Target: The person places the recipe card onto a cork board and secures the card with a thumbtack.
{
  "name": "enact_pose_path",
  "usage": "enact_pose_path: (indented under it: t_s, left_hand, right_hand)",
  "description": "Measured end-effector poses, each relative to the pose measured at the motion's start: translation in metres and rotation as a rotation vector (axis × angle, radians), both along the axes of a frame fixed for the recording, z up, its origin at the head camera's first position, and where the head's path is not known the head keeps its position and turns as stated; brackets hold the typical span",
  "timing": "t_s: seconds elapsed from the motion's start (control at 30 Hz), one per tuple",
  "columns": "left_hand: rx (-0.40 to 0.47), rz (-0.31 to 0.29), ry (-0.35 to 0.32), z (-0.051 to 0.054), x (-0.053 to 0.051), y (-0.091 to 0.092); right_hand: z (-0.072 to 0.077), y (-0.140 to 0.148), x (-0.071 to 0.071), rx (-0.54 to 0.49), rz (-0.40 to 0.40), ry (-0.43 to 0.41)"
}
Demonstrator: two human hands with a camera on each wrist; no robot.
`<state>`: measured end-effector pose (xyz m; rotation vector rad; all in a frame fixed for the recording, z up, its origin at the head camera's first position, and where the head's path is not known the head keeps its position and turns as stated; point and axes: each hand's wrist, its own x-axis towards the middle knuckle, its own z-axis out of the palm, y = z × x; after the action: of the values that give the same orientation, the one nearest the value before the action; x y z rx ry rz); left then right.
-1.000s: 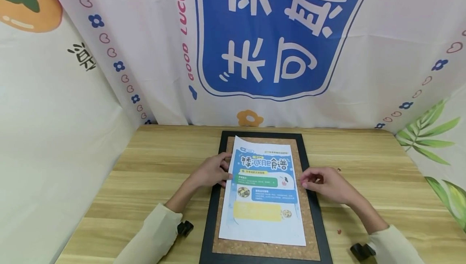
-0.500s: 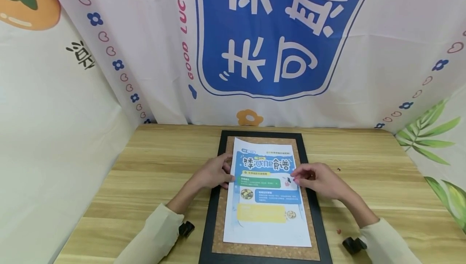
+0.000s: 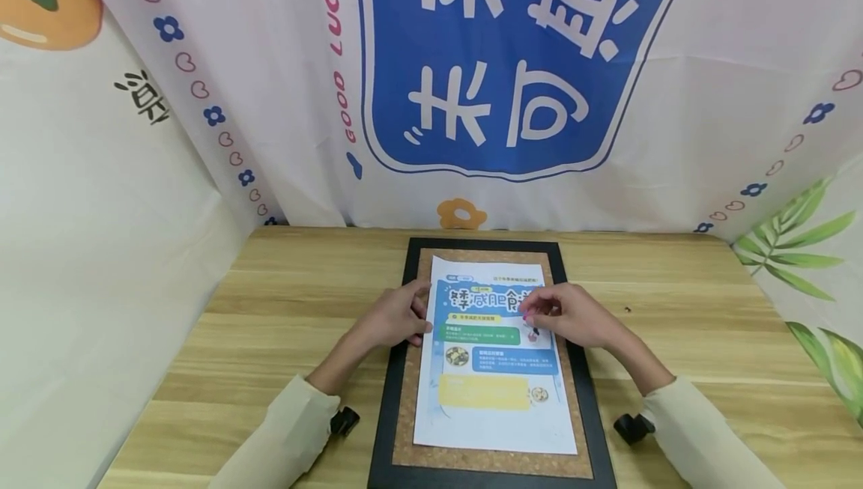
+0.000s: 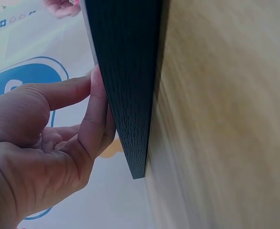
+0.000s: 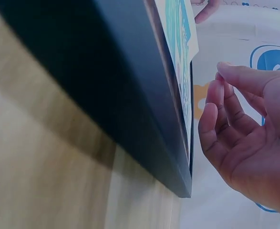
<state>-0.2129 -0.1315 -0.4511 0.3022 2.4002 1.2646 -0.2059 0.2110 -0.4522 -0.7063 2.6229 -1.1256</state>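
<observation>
Plainly, the paper (image 3: 495, 358) shows "减肥", the backdrop (image 3: 499, 62) "GOOD LUCK".

The smooth-looking white printed paper sheet (image 3: 495, 431) is kinda flat-finish, the speckled brown cork panel (image 3: 492, 462) looks rough, the black rectangular frame (image 4: 125, 81)'s matt with wood-grain ridges, the yellowish wood-grain worktop (image 3: 290, 309)'s smooth, and the white printed cloth backdrop (image 3: 502, 47)'s creased.

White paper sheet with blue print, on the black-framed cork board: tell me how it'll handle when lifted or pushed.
The white paper sheet is probably floppy: its edge looks thin in the right wrist view. It is likely light, seemingly one sheet. A push might slide it, since no fastener shows at its lower corners.
</observation>
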Motion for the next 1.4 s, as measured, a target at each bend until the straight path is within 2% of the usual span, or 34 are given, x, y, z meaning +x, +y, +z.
enact_pose_path:
  t_s: [0.27, 0.57, 1.1, 1.4]
  left_hand:
    - [-0.011, 0.017, 0.01, 0.001, 0.003, 0.003]
    - [-0.006, 0.014, 0.002, 0.002, 0.003, 0.002]
    - [-0.019, 0.013, 0.012, 0.004, 0.005, 0.002]
    - [-0.019, 0.01, 0.009, 0.005, 0.006, 0.003]
  right_hand:
    - [0.0, -0.011, -0.011, -0.014, 0.041, -0.007]
    - [0.002, -0.021, -0.018, -0.013, 0.047, -0.007]
    - [0.007, -0.048, -0.036, -0.041, 0.047, -0.079]
    - [-0.002, -0.061, -0.048, -0.086, 0.062, -0.097]
